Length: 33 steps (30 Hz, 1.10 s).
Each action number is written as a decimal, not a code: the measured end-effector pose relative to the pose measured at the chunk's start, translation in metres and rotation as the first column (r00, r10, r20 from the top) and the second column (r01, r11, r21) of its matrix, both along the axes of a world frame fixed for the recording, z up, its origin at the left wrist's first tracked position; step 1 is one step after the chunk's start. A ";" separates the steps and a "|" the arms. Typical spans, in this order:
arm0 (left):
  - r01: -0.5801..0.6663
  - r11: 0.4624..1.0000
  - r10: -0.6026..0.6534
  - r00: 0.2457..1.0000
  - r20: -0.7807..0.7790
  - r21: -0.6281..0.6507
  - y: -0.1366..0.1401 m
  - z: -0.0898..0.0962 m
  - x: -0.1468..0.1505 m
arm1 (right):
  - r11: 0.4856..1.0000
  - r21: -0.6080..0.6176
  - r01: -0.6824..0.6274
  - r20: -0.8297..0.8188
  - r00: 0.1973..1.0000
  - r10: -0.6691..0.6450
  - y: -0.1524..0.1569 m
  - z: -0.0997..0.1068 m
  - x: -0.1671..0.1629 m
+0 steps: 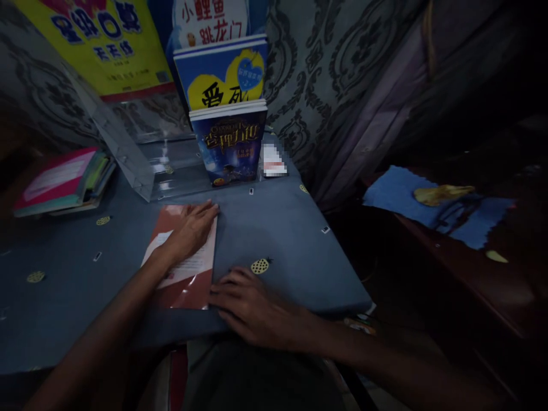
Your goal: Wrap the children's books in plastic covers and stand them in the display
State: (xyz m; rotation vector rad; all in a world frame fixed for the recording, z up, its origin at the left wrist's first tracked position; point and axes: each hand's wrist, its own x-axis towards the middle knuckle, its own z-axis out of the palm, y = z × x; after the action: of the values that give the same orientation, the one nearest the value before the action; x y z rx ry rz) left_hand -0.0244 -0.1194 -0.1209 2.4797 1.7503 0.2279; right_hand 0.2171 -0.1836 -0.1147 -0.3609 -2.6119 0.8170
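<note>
A thin booklet (182, 294) with a reddish-brown and white cover lies on the dark blue tablecloth near the table's front edge. My left hand (194, 228) rests flat across its upper right part, fingers stretched toward the top right corner. Beside the lower right edge is my right hand (246, 305), its fingers apart and pointing left. The fingertips reach the booklet's edge; whether they press on it I cannot tell. Past the booklet stands a dark blue book (233, 148), upright in front of a blue and yellow book (218, 71).
A clear plastic stand (141, 177) rises at the back left, with a yellow workbook (115, 63) in it. Stacked books (60, 180) lie at far left. To the right, beyond the table corner, a blue cloth (385, 191) lies on a dark red surface (462, 274).
</note>
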 end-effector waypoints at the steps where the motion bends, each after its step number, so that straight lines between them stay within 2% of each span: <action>1: 0.001 1.000 -0.001 1.000 0.013 -0.005 0.000 0.000 -0.001 | 0.999 0.022 -0.049 0.018 0.999 0.049 0.002 0.000 -0.007; 4: -0.007 1.000 0.007 0.999 0.049 -0.009 -0.001 -0.004 -0.002 | 0.986 0.014 -0.165 0.048 0.985 0.164 0.016 0.000 -0.020; 6: -0.010 1.000 0.009 0.998 0.060 0.002 -0.002 -0.008 -0.002 | 0.987 -0.045 -0.156 0.027 0.987 0.158 0.032 0.000 -0.023; 9: -0.027 0.999 0.024 0.997 0.078 0.030 -0.004 -0.014 0.001 | 0.985 -0.171 0.036 -0.059 0.997 -0.046 0.063 -0.004 -0.025; 11: -0.026 0.999 0.023 0.995 0.098 0.033 -0.006 -0.015 0.004 | 0.953 -0.245 0.178 -0.139 0.966 -0.217 0.085 -0.007 -0.024; 13: 0.011 1.000 -0.012 0.993 0.118 0.015 -0.010 -0.013 0.010 | 0.919 -0.265 0.291 -0.183 0.921 -0.344 0.104 -0.011 -0.022; 16: 0.118 0.993 -0.113 0.982 0.151 -0.025 -0.017 -0.007 0.021 | 0.905 -0.199 0.377 -0.218 0.883 -0.416 0.122 -0.014 -0.016; 19: 0.248 0.968 -0.236 0.955 0.181 -0.044 -0.021 0.000 0.036 | 0.928 -0.111 0.356 -0.228 0.900 -0.372 0.128 -0.014 -0.008; 23: 0.430 0.901 -0.408 0.883 0.231 -0.051 -0.016 0.005 0.061 | 0.974 -0.034 0.224 -0.191 0.955 -0.226 0.131 -0.011 -0.001; 26: 0.570 0.815 -0.527 0.804 0.276 -0.105 -0.009 0.006 0.082 | 0.989 -0.021 0.147 -0.127 0.981 -0.149 0.134 -0.009 0.003; 30: 0.712 0.686 -0.622 0.680 0.388 -0.148 -0.003 0.005 0.109 | 0.988 -0.010 0.157 -0.010 0.987 -0.157 0.137 -0.014 0.013; 33: 0.745 0.650 -0.646 0.646 0.406 -0.151 -0.004 0.000 0.120 | 0.982 0.013 0.188 0.068 0.980 -0.189 0.137 -0.023 0.019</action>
State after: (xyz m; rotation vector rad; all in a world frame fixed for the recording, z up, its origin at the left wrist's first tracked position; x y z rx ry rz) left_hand 0.0954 -0.1230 -0.1208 2.4845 0.5350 0.2391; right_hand 0.2361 -0.0463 -0.1374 -0.6349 -2.5925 0.7437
